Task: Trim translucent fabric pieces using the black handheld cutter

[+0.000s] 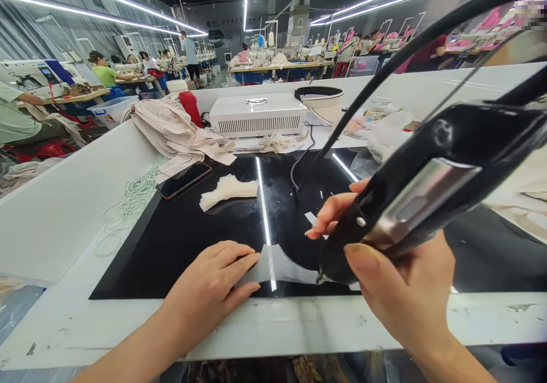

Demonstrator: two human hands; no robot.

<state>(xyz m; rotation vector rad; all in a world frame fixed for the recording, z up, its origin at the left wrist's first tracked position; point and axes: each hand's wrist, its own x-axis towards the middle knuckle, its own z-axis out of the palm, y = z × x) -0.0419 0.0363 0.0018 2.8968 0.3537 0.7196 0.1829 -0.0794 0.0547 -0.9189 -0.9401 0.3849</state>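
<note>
My right hand (397, 280) grips a black corded handheld tool (371, 218) with a silver plate on its side. The tool's small metal tip touches the right end of a thin, translucent fabric piece (284, 266) with curved edges. On that piece's left end lies my left hand (213, 280), its fingers flat and nothing grasped. Both hands are at the front of a glossy black sheet (141, 257). Farther back on the sheet is a small stack of cream-coloured cut pieces (228, 191). Narrow white scraps (310, 218) lie by my right fingers.
A phone (184, 180) and pale green cord (141, 195) lie at left, near draped beige fabric (171, 126). Behind stand a vented white metal box (256, 115), a red container (191, 108) and a round cream bin (320, 101). The black cable (376, 81) arches overhead. Low white walls (77, 200) border the table.
</note>
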